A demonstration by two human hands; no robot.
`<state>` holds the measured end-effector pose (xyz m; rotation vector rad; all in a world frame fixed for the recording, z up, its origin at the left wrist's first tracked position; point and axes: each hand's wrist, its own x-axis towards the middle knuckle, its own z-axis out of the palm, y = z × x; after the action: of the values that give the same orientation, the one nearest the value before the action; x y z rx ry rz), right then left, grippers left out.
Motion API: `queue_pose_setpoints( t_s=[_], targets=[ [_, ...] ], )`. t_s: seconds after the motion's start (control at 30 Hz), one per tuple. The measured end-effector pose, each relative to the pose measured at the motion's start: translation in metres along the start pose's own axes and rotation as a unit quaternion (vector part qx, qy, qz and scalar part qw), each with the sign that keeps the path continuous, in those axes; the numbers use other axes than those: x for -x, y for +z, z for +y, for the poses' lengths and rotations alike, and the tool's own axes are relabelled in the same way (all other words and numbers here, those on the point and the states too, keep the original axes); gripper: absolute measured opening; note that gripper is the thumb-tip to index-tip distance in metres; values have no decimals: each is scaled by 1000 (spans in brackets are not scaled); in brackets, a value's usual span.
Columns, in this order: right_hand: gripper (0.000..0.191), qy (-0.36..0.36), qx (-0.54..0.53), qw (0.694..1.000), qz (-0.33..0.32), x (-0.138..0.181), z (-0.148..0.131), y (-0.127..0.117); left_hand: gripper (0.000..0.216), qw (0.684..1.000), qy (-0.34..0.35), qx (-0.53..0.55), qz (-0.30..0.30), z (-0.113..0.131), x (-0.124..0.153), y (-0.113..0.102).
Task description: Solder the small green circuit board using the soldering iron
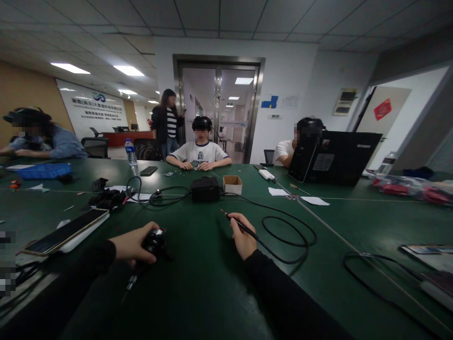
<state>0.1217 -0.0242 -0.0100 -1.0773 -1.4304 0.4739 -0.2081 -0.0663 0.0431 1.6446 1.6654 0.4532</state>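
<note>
My right hand (243,235) grips a soldering iron (248,230) like a pen, its thin coppery tip pointing up and left above the table. A black cord (283,259) trails from the iron's back end and loops over the table on the right. Closed round a small glossy black object (155,242) is my left hand (133,243); what kind of object it is I cannot make out. Below that hand, a slim tool with a metal shaft (131,282) slants down and left; whether the fingers touch it is unclear.
A black box (205,189) with cables and a small open cardboard box (232,185) stand ahead on the green table (198,293). A phone (69,231) lies left, near dark parts (108,198). Co-workers sit across the table; a black computer case (334,158) stands at right.
</note>
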Motion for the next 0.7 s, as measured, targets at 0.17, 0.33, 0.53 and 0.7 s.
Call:
queue_pose_setpoints(
  t_s=[0.17, 0.33, 0.53, 0.7],
  targets=[
    [27, 33, -25, 999, 6, -1, 2, 1, 70, 997, 47, -17, -60, 37, -43, 27],
    [27, 27, -27, 999, 17, -1, 0, 0, 70, 996, 57, 49, -46, 68, -75, 65],
    [26, 3, -7, 1000, 27, -1, -2, -1, 71, 993, 59, 102, -5, 92, -103, 99],
    [25, -15, 2, 1000, 27, -1, -3, -1, 73, 990, 67, 121, 14, 103, -113, 110]
  ],
)
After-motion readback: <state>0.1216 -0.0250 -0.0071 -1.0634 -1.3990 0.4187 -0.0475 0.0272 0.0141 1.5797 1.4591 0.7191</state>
